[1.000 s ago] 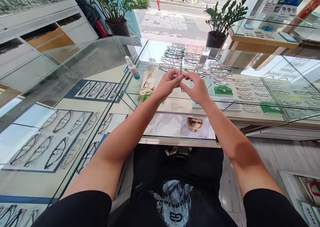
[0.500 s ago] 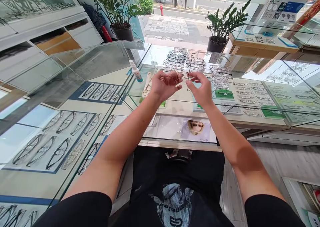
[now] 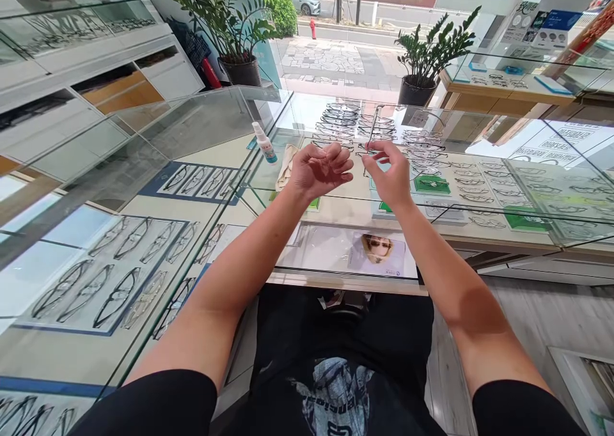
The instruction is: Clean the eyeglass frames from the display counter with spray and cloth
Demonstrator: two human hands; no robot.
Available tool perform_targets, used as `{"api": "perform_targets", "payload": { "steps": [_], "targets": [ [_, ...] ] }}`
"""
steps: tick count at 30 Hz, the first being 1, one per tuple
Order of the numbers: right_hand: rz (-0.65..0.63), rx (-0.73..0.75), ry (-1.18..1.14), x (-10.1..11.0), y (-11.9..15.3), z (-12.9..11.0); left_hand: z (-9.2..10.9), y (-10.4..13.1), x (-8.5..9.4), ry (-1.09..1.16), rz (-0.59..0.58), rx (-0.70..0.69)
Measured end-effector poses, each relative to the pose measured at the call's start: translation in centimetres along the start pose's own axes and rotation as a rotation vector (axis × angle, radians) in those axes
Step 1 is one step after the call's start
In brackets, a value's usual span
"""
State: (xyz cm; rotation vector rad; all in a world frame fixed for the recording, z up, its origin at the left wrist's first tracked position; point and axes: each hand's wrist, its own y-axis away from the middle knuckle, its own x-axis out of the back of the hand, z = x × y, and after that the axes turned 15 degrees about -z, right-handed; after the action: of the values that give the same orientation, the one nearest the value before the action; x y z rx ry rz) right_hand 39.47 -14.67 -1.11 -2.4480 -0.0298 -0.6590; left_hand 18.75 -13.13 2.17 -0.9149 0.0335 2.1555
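Note:
My right hand point(image 3: 392, 172) pinches a thin pair of glasses point(image 3: 373, 124) above the glass counter; one temple arm points upward from the fingertips. Just left of it, my left hand point(image 3: 322, 171) is raised with its fingers curled in; whether something small is between them is hidden. Behind both hands lie rows of eyeglasses point(image 3: 339, 117). A beige cloth point(image 3: 286, 167) rests beside my left wrist, and a white spray bottle point(image 3: 264, 143) stands further left.
The glass counter's front edge point(image 3: 345, 283) runs before my body. Framed trays of glasses point(image 3: 115, 276) lie at the left. Green trays point(image 3: 432, 184) hold glasses at the right. Potted plants point(image 3: 416, 91) stand at the back.
The fingers of my left hand have curled in more. My right hand has shifted slightly right with the glasses, whose raised temple now leans more to the right.

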Motion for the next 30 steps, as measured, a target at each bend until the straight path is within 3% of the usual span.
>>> {"api": "perform_targets", "payload": {
  "steps": [7, 10, 13, 16, 20, 25, 30],
  "targets": [
    [0.022, -0.015, 0.007, 0.0, 0.1, -0.4, -0.6, 0.0, 1.2, -0.157, -0.057, 0.003],
    [0.024, -0.024, 0.007, 0.0, 0.1, -0.5, -0.2, -0.1, 1.5, -0.233, -0.003, -0.034],
    [0.022, -0.035, 0.002, 0.0, 0.1, -0.5, 1.8, 0.0, 1.7, -0.309, 0.168, -0.189],
    [0.025, -0.05, 0.003, -0.1, 0.2, -0.6, 5.0, 0.4, 2.3, -0.339, 0.348, -0.419],
    [0.025, -0.059, 0.01, -0.2, 0.2, -0.8, 8.3, 1.1, 4.4, -0.503, 0.627, -0.624],
    [0.013, -0.053, 0.016, -0.2, 0.2, -0.6, 8.6, 1.3, 7.5, -0.658, 0.89, -0.837],
    [0.026, -0.059, 0.034, -0.1, 0.2, -0.3, 8.1, 1.3, 9.6, -0.706, 1.072, -0.797]
  ]
}}
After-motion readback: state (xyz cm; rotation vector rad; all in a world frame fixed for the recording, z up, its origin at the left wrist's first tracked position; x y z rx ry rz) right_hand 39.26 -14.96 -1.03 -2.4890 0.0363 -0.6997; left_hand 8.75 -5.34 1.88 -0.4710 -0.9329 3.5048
